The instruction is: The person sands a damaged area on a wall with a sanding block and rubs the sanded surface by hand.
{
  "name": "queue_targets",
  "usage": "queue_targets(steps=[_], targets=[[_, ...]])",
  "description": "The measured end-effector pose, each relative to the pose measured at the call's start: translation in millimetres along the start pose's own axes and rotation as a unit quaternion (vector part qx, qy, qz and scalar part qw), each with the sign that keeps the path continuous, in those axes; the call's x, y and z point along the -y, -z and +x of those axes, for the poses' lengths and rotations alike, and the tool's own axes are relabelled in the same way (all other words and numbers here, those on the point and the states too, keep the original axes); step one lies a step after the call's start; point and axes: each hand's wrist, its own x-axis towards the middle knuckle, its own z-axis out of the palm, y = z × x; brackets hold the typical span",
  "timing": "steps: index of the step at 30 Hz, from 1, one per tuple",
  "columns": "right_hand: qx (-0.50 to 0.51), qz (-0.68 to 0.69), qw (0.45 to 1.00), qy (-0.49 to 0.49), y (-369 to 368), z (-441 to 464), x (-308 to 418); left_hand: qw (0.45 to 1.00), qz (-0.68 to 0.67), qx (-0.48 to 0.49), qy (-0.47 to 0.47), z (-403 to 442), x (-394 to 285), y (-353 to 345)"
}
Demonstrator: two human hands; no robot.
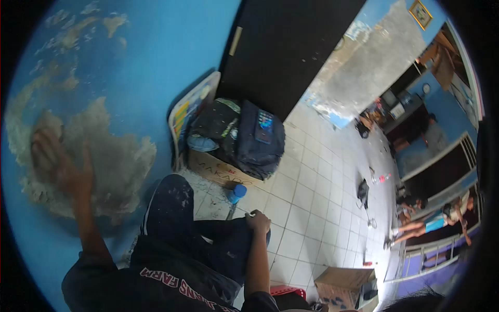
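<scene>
Against the peeling blue wall (125, 73), my left hand (60, 164) lies over a rough grey bare patch (112, 151), slightly blurred. Its thumb stands apart from the fingers. A pale, rounded piece (49, 122) shows beyond the fingertips; its kind cannot be made out against the wall. My right hand (258, 222) rests on my bent knee, fingers loosely bent, with nothing visible in it. Just beyond that knee is a blue-capped bottle or brush-like item (237, 193) on the tiles.
A cardboard box (215, 169) holds dark folded cloths (254, 140) with a phone (264, 126) on top. Behind it leans a colourful board (195, 112), beside a dark door (291, 47). Another open carton (338, 286) stands at lower right. People (436, 221) are farther off across the tiled floor (312, 182).
</scene>
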Motion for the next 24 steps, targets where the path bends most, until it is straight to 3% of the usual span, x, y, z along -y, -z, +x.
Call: queue_targets(steps=[2, 4, 8, 10, 11, 13, 14, 16, 20, 22, 24], targets=[[-0.001, -0.011, 1.0, -0.004, 0, 0, 1, 1.0, 0.003, 0.006, -0.003, -20, -1, -12], [-0.01, -0.009, 1.0, 0.006, -4, 2, -1, 0.983, -0.069, 0.157, -0.062, -46, -4, -21], [-0.025, -0.006, 1.0, 0.006, -5, 4, -2, 0.981, -0.096, 0.157, -0.063, -39, -4, -14], [-0.009, -0.006, 1.0, -0.008, -6, 1, -4, 1.0, -0.03, -0.007, -0.001, -9, -2, -1], [-0.007, -0.013, 1.0, -0.009, -7, 3, -3, 0.999, -0.041, -0.005, -0.006, -3, -2, 1], [-0.009, -0.013, 1.0, -0.021, -7, 7, -3, 0.998, 0.069, -0.006, 0.01, -1, 0, 0], [-0.001, -0.021, 1.0, -0.015, -8, 8, -3, 0.998, 0.056, -0.009, 0.005, -11, 3, -9], [0.011, -0.031, 0.999, -0.011, -6, 7, 1, 0.992, -0.008, 0.107, -0.06, -39, 8, -26], [-0.006, -0.016, 1.0, -0.013, -14, 9, -4, 0.985, -0.104, 0.091, -0.102, -36, -9, -16], [-0.004, 0.005, 1.0, -0.018, -15, 6, -4, 0.989, -0.081, -0.045, -0.118, -15, -10, -17], [0.001, 0.013, 1.0, -0.019, -13, 8, -3, 0.985, -0.085, -0.069, -0.131, -6, -3, -29]])
